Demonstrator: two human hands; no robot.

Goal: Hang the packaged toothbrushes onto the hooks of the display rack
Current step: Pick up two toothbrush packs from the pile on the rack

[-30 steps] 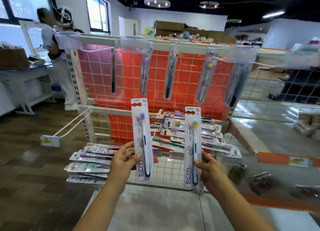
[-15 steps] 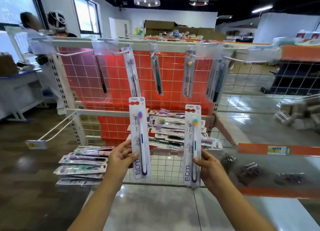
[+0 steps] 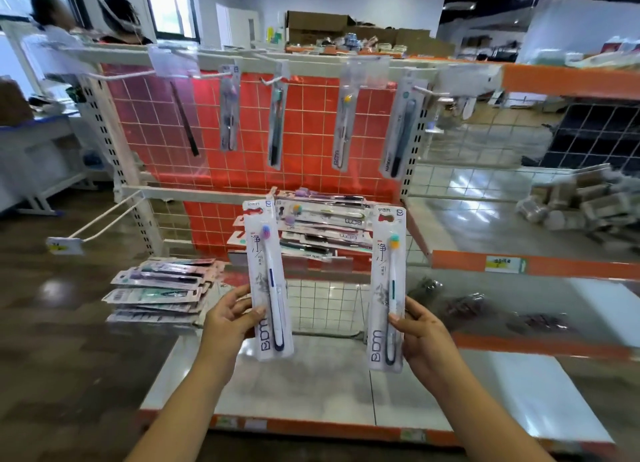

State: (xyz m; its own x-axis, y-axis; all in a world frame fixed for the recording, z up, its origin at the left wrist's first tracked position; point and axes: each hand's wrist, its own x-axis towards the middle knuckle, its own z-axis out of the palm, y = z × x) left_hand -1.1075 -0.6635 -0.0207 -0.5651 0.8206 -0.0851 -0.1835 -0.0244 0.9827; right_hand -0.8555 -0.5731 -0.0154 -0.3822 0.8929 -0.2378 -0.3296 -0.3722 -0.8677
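Observation:
My left hand (image 3: 232, 318) grips the lower edge of an upright packaged toothbrush with a purple head (image 3: 268, 281). A second upright pack with an orange and teal head (image 3: 388, 285) is held low down by my right hand (image 3: 419, 330). Both packs stand in front of the display rack (image 3: 311, 122) with its red tiled back. Several packaged toothbrushes (image 3: 344, 122) hang from hooks along the rack's top bar. A long empty hook (image 3: 104, 224) sticks out at the lower left. More packs lie piled on the rack's middle shelf (image 3: 322, 226).
A stack of toothbrush packs (image 3: 162, 290) lies at the left of the white base shelf (image 3: 311, 385). Orange-edged shelves (image 3: 533, 264) extend to the right with blurred goods. Two people stand behind the rack at the upper left.
The view has shifted right and closer to the rack. Both hands still hold their packs upright, at about the same height.

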